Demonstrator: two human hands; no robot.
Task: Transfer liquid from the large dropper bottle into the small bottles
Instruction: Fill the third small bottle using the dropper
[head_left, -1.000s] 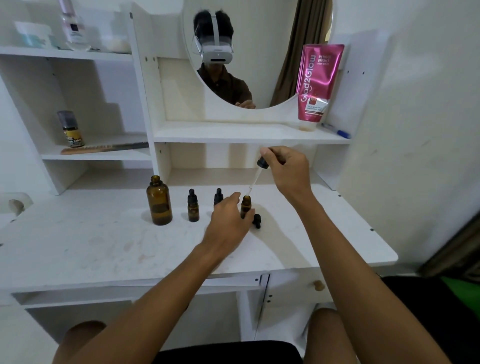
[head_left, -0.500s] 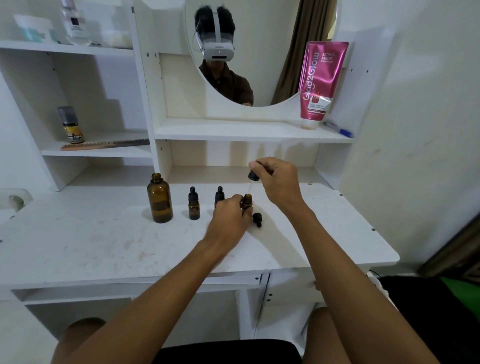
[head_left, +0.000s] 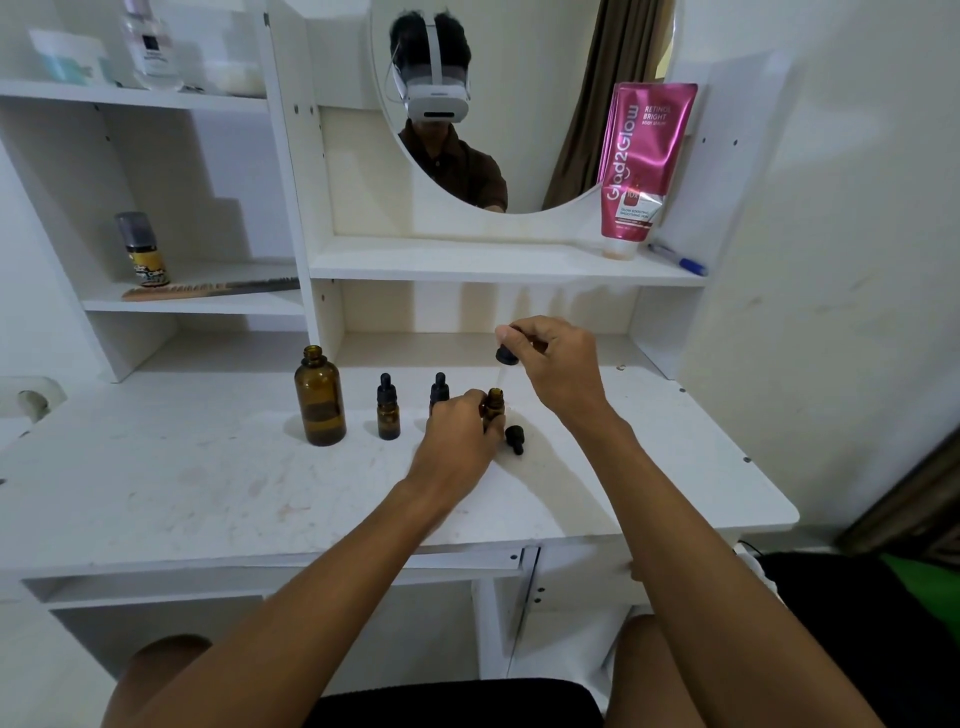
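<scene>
The large amber bottle stands uncapped on the white vanity top. Right of it stand two small capped amber bottles, one in full view and one partly behind my left hand. My left hand grips a third small bottle, which is uncapped. My right hand pinches the black bulb of the large dropper, its glass tube pointing down into that bottle's mouth. A small black dropper cap lies beside the held bottle.
A shelf just above the hands carries a pink tube and a blue pen. The left shelves hold a comb, a small spray can and jars. A round mirror is behind. The vanity's right edge is near the wall.
My right hand has come down with the dropper from high above the small bottle, so its tube now reaches the bottle's mouth. My left hand has closed more firmly on the small bottle.
</scene>
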